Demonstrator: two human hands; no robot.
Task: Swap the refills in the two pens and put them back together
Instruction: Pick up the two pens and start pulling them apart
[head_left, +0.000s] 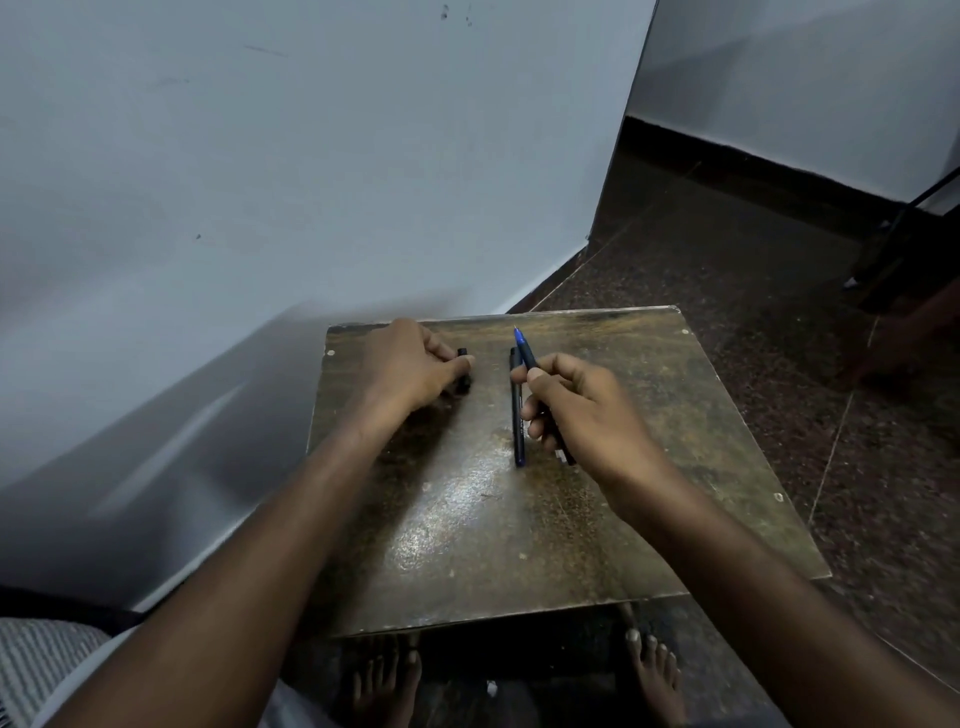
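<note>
My right hand (582, 410) grips a dark pen with a blue tip section (525, 353), its point aimed away from me above the small wooden table (519, 545). Just left of that hand a second dark pen (518, 415) lies flat on the table, pointing away from me. My left hand (415, 366) rests at the table's far left, fingers curled around a small black part (464, 371), probably a pen cap, of which only the ends show.
A pale wall runs close along the table's left and far side. Dark speckled floor lies to the right and beyond. My bare feet (654, 675) stand under the table's near edge. Dark furniture legs (893, 249) are at the far right.
</note>
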